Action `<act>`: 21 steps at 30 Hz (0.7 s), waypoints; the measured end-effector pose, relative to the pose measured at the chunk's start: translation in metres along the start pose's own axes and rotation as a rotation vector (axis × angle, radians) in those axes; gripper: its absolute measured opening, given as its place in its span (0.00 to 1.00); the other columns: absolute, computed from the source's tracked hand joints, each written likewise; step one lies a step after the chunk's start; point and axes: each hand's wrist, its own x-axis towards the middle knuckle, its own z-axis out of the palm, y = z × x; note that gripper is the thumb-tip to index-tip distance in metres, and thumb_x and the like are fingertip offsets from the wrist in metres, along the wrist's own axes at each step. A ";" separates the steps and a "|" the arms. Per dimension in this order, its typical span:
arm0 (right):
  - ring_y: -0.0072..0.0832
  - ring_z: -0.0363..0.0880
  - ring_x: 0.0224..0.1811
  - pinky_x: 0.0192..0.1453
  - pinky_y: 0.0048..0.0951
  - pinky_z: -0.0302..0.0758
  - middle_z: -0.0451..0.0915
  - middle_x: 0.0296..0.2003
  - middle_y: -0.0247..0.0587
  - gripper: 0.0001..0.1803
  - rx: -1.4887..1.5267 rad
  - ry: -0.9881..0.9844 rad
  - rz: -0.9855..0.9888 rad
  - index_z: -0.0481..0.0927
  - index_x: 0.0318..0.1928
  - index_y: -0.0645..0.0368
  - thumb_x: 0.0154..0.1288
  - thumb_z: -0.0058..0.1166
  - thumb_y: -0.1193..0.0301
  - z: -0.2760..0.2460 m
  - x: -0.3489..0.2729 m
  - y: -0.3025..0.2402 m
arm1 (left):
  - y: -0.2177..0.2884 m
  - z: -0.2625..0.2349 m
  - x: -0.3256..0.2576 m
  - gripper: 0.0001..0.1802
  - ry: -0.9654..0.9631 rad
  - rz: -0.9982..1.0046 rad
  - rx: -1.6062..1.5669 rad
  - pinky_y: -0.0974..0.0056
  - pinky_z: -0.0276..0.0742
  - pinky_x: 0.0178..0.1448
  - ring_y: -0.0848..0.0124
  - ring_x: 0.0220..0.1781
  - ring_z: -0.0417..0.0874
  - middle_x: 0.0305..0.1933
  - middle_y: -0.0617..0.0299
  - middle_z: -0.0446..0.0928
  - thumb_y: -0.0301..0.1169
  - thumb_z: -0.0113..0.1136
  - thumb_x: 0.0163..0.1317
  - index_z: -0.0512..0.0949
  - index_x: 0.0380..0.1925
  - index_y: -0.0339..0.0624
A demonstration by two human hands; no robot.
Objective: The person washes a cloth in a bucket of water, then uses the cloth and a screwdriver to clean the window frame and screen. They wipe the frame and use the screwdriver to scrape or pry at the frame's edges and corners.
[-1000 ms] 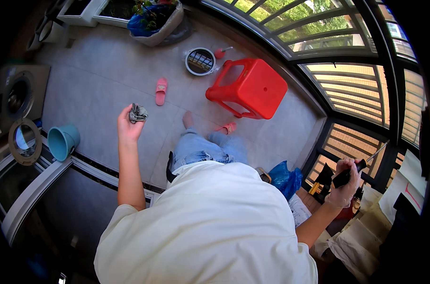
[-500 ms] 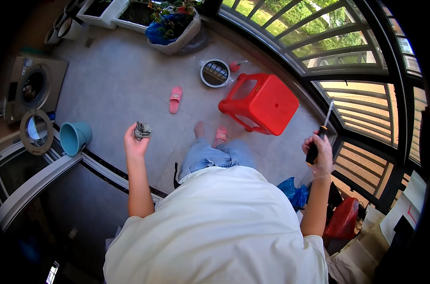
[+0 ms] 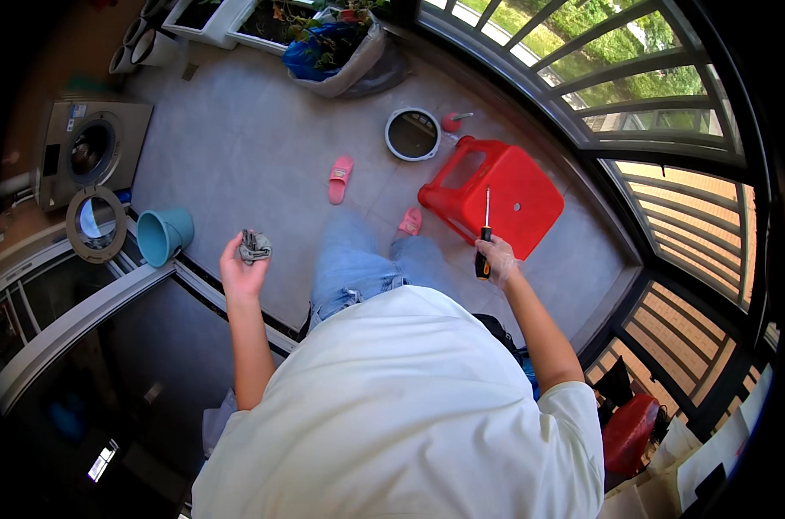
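My right hand [image 3: 500, 260], in a thin clear plastic glove, is closed around the black and orange handle of a screwdriver [image 3: 482, 261]. Its metal shaft points up and away, overlapping the red plastic stool [image 3: 529, 186] in view. To the left, my left hand [image 3: 242, 275] is raised, its fingers closed on a crumpled grey cloth [image 3: 255, 246]. Between the hands are my jeans-clad legs. Beyond them on the floor lie pink slippers: a loose one [image 3: 341, 179] and another [image 3: 411, 221] by my right leg.
At left stand a washing machine [image 3: 133, 143] with its round door swung out and a turquoise bucket [image 3: 153, 239] by the sliding-door track. A round basin [image 3: 411, 156] of dark liquid sits near the stool. Barred windows line the right; planters [image 3: 204, 33] stand far back.
My right hand has swung left with the screwdriver, from beside the window bars to before the stool. The view has shifted, moving the room rightward. My left hand still holds the cloth.
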 end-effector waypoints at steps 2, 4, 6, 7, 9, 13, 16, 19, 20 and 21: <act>0.23 0.72 0.24 0.27 0.26 0.72 0.71 0.25 0.35 0.08 -0.043 -0.065 0.018 0.71 0.39 0.59 0.60 0.53 0.71 0.009 0.000 -0.021 | -0.001 0.016 0.008 0.10 -0.003 -0.031 0.017 0.59 0.72 0.49 0.63 0.43 0.76 0.38 0.55 0.76 0.24 0.58 0.54 0.73 0.37 0.35; 0.25 0.73 0.24 0.26 0.26 0.74 0.70 0.26 0.37 0.09 -0.066 -0.114 0.013 0.69 0.39 0.61 0.61 0.52 0.72 0.019 -0.006 -0.041 | 0.002 0.042 0.013 0.10 -0.023 -0.057 0.033 0.59 0.72 0.49 0.63 0.43 0.76 0.38 0.55 0.76 0.24 0.57 0.54 0.73 0.37 0.36; 0.25 0.74 0.23 0.25 0.26 0.74 0.70 0.25 0.37 0.09 0.004 -0.095 0.034 0.69 0.40 0.61 0.62 0.51 0.72 0.038 0.001 -0.055 | 0.001 0.066 0.031 0.09 -0.035 -0.079 0.088 0.59 0.72 0.49 0.63 0.43 0.76 0.38 0.55 0.76 0.24 0.57 0.55 0.73 0.36 0.36; 0.26 0.74 0.23 0.24 0.26 0.75 0.70 0.25 0.37 0.09 0.041 -0.085 0.043 0.68 0.40 0.61 0.62 0.51 0.72 0.045 0.006 -0.063 | 0.000 0.080 0.041 0.09 -0.046 -0.095 0.130 0.59 0.72 0.49 0.63 0.43 0.76 0.37 0.55 0.76 0.24 0.57 0.55 0.73 0.36 0.36; 0.26 0.74 0.22 0.23 0.26 0.75 0.70 0.24 0.38 0.08 -0.004 -0.100 0.012 0.67 0.40 0.61 0.63 0.50 0.71 0.062 0.036 -0.061 | 0.004 0.107 0.068 0.08 -0.069 -0.130 0.223 0.59 0.73 0.49 0.63 0.42 0.77 0.37 0.56 0.77 0.24 0.56 0.55 0.73 0.35 0.36; 0.26 0.74 0.18 0.23 0.28 0.74 0.75 0.22 0.42 0.12 -0.020 -0.093 -0.055 0.70 0.43 0.66 0.59 0.49 0.73 0.106 0.109 -0.048 | -0.006 0.158 0.125 0.06 -0.089 -0.200 0.479 0.59 0.73 0.50 0.64 0.40 0.78 0.35 0.56 0.77 0.23 0.56 0.55 0.74 0.34 0.36; 0.27 0.75 0.17 0.21 0.30 0.73 0.75 0.20 0.42 0.14 0.015 0.052 -0.035 0.70 0.43 0.67 0.57 0.50 0.73 0.144 0.173 -0.022 | -0.010 0.185 0.178 0.05 -0.095 -0.275 0.576 0.59 0.74 0.50 0.65 0.39 0.78 0.34 0.57 0.77 0.23 0.55 0.55 0.74 0.33 0.37; 0.27 0.76 0.18 0.22 0.30 0.74 0.75 0.21 0.41 0.18 0.154 0.106 0.069 0.70 0.47 0.67 0.57 0.50 0.71 0.169 0.169 -0.058 | -0.015 0.178 0.208 0.04 -0.071 -0.265 0.606 0.60 0.74 0.49 0.66 0.39 0.78 0.34 0.58 0.77 0.23 0.55 0.56 0.74 0.33 0.38; 0.27 0.76 0.17 0.22 0.30 0.75 0.75 0.21 0.41 0.19 0.173 0.106 0.085 0.70 0.48 0.67 0.57 0.50 0.71 0.173 0.190 -0.049 | -0.019 0.176 0.214 0.05 -0.061 -0.263 0.627 0.60 0.74 0.49 0.66 0.39 0.78 0.34 0.58 0.77 0.23 0.55 0.56 0.74 0.33 0.38; 0.27 0.76 0.17 0.22 0.30 0.75 0.75 0.21 0.41 0.20 0.190 0.097 0.095 0.70 0.49 0.66 0.57 0.50 0.70 0.177 0.221 -0.031 | -0.024 0.172 0.219 0.05 -0.052 -0.251 0.644 0.60 0.74 0.49 0.67 0.39 0.78 0.34 0.59 0.77 0.23 0.56 0.56 0.74 0.33 0.38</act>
